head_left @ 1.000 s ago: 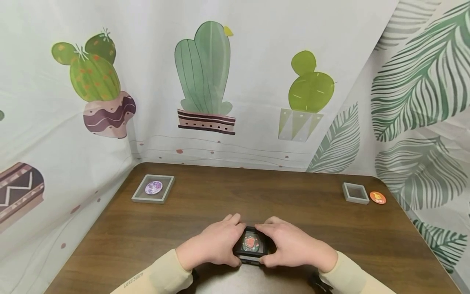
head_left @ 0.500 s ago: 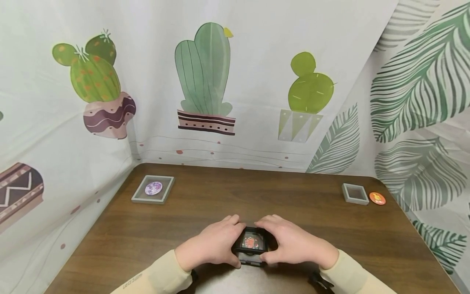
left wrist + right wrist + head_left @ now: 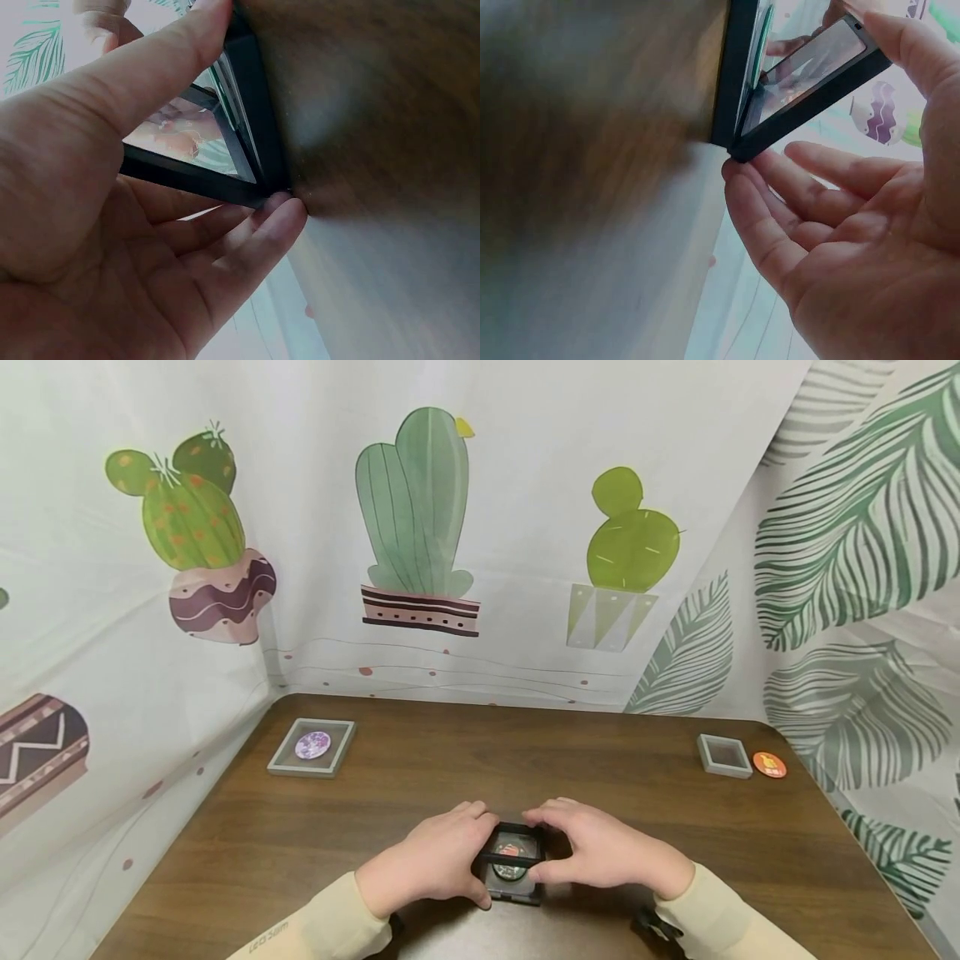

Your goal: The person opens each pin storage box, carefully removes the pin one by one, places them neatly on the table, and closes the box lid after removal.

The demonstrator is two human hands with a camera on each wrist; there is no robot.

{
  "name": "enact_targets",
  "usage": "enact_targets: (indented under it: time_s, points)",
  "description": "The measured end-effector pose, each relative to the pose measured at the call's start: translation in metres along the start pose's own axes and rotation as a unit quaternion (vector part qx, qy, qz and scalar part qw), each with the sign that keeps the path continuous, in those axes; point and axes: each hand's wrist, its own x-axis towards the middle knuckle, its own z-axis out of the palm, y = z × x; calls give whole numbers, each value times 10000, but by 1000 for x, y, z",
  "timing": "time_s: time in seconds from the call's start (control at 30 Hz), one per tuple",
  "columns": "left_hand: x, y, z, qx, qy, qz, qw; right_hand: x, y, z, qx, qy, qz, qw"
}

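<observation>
A small black hinged display case (image 3: pixel 517 901) lies on the table's near side, its clear lid (image 3: pixel 817 100) tilted up from the base (image 3: pixel 259 112) along the far edge. Inside lies a round badge (image 3: pixel 511 872) with a red and dark pattern, partly crossed by the lid's front bar in the head view. My left hand (image 3: pixel 431 862) holds the base at its left side, thumb on the near corner and fingers at the far one. With the thumb at the lid's raised edge and fingertips by the hinge end, my right hand (image 3: pixel 606 850) grips the lid.
At the table's back left, a grey square frame (image 3: pixel 274 769) holds a purple round badge (image 3: pixel 312 745). A smaller grey frame (image 3: pixel 726 770) sits at the back right beside an orange round badge (image 3: pixel 770 765). A cactus-print curtain (image 3: pixel 525 527) hangs behind the brown table (image 3: pixel 450 752).
The lid has swung up from nearly flat, its near edge lifting away from the base with my right thumb. My left hand has stayed nearly still at the case's left side.
</observation>
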Motion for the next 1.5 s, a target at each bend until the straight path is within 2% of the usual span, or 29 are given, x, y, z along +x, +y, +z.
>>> enact_targets:
  time_s: [0.2, 0.53, 0.77, 1.0, 1.1, 1.13, 1.23, 1.5]
  points:
    - [0, 1, -1, 6, 55, -15, 10000, 1, 6, -2, 177, 72, -66, 9998]
    - [0, 1, 1, 135, 139, -20, 9998, 0, 5, -6, 620, -27, 158, 9979]
    - [-2, 0, 0, 199, 165, -4, 9997, 0, 9, -5, 652, -73, 195, 9977]
    - [-9, -1, 3, 263, 309, -30, 9992, 1, 15, -4, 622, 35, -228, 9978]
    - [-10, -1, 5, 247, 354, -33, 9991, 1, 16, -4, 670, 18, -190, 9976]
    - [-10, -1, 5, 244, 360, -22, 9990, 1, 12, -7, 728, -4, -39, 9973]
    - [-11, -1, 6, 241, 389, 14, 9990, 1, 14, -7, 767, -53, 62, 9970]
    - [-11, -6, 10, 400, 502, 122, 9979, 1, 18, -8, 950, -111, 144, 9953]
